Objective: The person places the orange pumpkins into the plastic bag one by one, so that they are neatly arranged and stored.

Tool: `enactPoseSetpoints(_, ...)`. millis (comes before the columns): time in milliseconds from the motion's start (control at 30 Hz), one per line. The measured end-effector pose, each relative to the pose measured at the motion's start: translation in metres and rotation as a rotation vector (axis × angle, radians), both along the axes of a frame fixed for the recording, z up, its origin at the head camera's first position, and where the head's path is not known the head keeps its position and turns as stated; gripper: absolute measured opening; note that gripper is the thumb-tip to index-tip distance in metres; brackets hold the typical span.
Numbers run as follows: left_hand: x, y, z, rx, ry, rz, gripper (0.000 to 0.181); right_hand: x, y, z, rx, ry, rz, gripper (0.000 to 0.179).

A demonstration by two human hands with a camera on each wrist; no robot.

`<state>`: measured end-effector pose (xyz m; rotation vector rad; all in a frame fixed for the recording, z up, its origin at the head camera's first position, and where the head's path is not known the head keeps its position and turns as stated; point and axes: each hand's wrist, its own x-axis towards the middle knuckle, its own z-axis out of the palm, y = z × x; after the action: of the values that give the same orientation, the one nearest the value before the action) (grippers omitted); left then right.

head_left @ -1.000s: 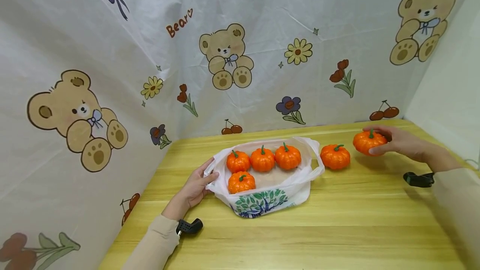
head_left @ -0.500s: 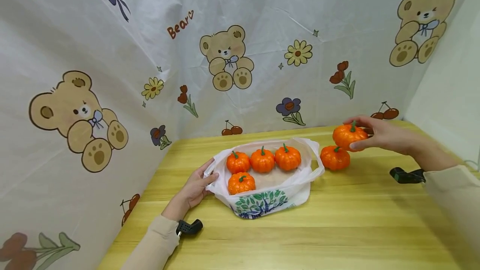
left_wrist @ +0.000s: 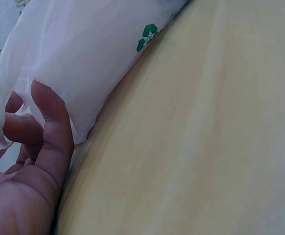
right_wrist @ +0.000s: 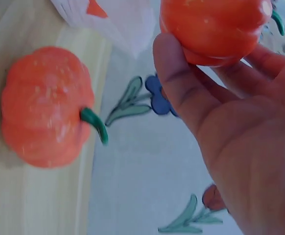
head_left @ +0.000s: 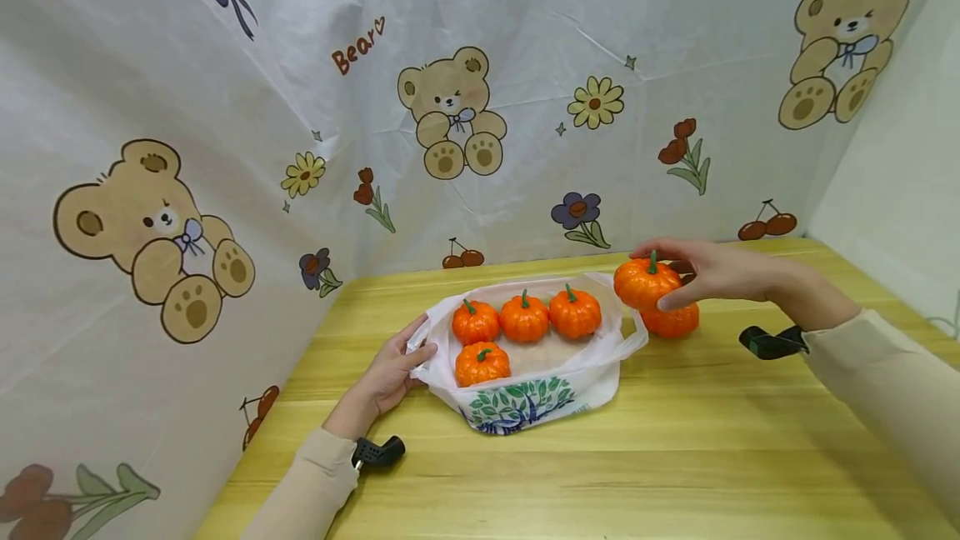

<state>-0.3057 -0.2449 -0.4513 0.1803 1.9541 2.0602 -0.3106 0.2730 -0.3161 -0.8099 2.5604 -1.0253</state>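
Note:
My right hand (head_left: 720, 270) grips a small orange toy pumpkin (head_left: 642, 283) with a green stem, held up at the right end of a white plastic bag (head_left: 600, 394). Behind it in the head view, a second pumpkin (head_left: 675, 322) sits on the table, partly covered; the right wrist view shows that pumpkin (right_wrist: 49, 107) whole. At the bag's left end my left hand (head_left: 392, 369) pinches the rim, thumb inside and fingers outside. Several pumpkins (head_left: 525, 319) lie in the open bag, a row at the back and one at the front left. The left wrist view shows fingers (left_wrist: 54, 122) curled at the plastic.
The wooden table (head_left: 600, 473) ends at a bear-printed curtain (head_left: 525, 215) behind and on the left. A plain white wall (head_left: 892, 198) stands on the right. Black wrist mounts (head_left: 381, 452) stick out from both sleeves.
My right hand has carried its pumpkin leftward, over the pumpkin on the table to the bag's right end. My left hand and the bag have stayed put.

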Motion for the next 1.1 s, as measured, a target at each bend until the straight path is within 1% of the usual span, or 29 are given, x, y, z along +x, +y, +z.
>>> enactPoseSetpoints(133, 0.000, -0.001, 0.000, 0.001, -0.004, -0.006, 0.077, -0.007, -0.016, -0.002, 0.025, -0.034, 0.051, 0.072)
enactPoseSetpoints(433, -0.002, -0.002, 0.003, -0.004, -0.001, -0.004, 0.078, -0.017, -0.052, 0.001, 0.047, -0.035, 0.159, 0.071)
enactPoseSetpoints(633, -0.002, -0.002, 0.004, -0.002, 0.000, -0.014, 0.078, -0.022, -0.072, 0.000, 0.056, -0.055, 0.203, 0.071)
enactPoseSetpoints(767, -0.001, -0.002, 0.003, 0.001, 0.005, -0.020, 0.078, -0.025, -0.084, -0.002, 0.049, -0.096, 0.224, 0.071)
enactPoseSetpoints(933, -0.001, -0.001, 0.003, -0.001, 0.006, -0.018, 0.078, -0.028, -0.099, -0.004, 0.047, -0.131, 0.256, 0.065)
enactPoseSetpoints(1100, 0.000, 0.000, 0.001, -0.002, 0.006, -0.013, 0.078, -0.031, -0.113, -0.010, 0.082, -0.149, 0.266, 0.060)
